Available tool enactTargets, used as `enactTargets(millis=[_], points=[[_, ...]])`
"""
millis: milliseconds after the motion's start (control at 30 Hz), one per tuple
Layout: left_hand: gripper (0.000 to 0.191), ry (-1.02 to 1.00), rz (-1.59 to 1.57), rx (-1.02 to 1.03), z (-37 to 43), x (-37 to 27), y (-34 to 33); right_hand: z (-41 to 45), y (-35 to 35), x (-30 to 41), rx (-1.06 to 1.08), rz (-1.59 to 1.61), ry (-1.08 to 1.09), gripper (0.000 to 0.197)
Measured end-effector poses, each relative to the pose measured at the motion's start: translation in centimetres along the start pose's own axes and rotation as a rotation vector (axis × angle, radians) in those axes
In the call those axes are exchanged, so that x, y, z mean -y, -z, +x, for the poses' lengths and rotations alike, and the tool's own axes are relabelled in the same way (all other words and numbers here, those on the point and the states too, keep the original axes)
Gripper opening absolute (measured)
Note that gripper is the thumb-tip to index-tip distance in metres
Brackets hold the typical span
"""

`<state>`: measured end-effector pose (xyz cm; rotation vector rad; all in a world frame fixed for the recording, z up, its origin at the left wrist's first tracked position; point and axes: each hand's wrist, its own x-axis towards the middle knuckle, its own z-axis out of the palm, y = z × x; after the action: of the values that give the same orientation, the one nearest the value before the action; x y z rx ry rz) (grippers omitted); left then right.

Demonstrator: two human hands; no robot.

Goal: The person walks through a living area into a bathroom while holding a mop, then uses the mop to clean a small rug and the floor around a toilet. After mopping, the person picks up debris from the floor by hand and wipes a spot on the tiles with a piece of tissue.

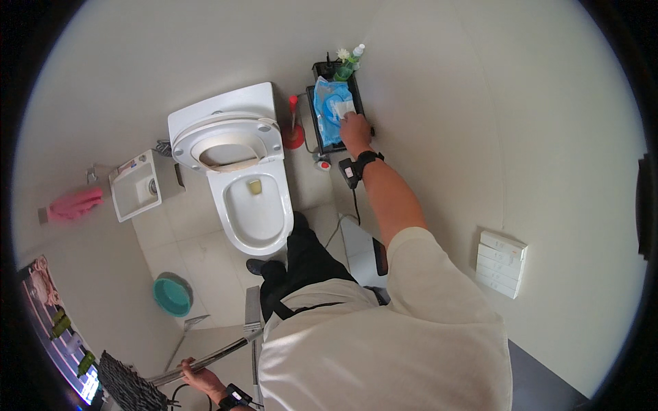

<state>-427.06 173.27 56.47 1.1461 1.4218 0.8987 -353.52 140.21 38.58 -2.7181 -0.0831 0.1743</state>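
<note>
My right hand [355, 131] reaches over a black wall-side rack [325, 149], its fingers closed on a white wipe [343, 108] at the opening of a blue wet-wipes pack [327, 131]. The wipe's lower part is hidden, so whether it is still inside the pack cannot be told. At the lower left, my left hand [203, 381] is closed around a shiny metal bar [223, 353]. A grey chenille-like mop head [126, 383] lies beside that hand. Before me stands a white toilet [218, 198] with its lid and seat raised; yellowish water shows in the bowl.
A green vase [343, 73] with a white flower and a clear bottle stand on the rack. A red plunger [293, 136] is right of the toilet. Left are a small white sink [119, 198], a pink cloth [77, 204] and a teal basin [172, 296]. White boxes [501, 263] are on the right wall.
</note>
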Motion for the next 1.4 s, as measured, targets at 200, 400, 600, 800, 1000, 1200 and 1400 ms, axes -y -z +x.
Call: enactTargets(millis=[200,400,600,800,1000,1200,1400], points=[[0.011,-0.032,0.046,-0.024,-0.2,-0.1,-1.4,1.1,2.2,0.3,-0.173,0.362,-0.157,0.022],[0.011,-0.012,-0.008,-0.046,0.6,0.2,2.4,-8.2,5.7,10.6,0.529,1.475,-0.235,0.017],[0.010,0.048,-0.008,-0.123,4.5,1.3,6.8,-21.7,4.5,24.8,1.007,1.445,-0.072,0.018],[0.018,0.171,-0.222,-0.175,6.7,4.3,7.5,-32.9,0.8,33.5,1.226,0.976,-0.049,0.016],[0.012,0.106,-0.097,-0.128,8.1,10.6,11.6,-40.4,-6.7,39.0,1.264,0.564,0.178,0.019],[0.009,0.299,-0.219,-0.182,10.9,13.6,14.5,-43.9,-15.1,44.3,1.219,0.136,0.416,0.015],[0.006,0.383,-0.406,-0.184,12.5,18.1,14.6,-45.6,-28.8,45.3,1.108,-0.094,0.964,0.017]])
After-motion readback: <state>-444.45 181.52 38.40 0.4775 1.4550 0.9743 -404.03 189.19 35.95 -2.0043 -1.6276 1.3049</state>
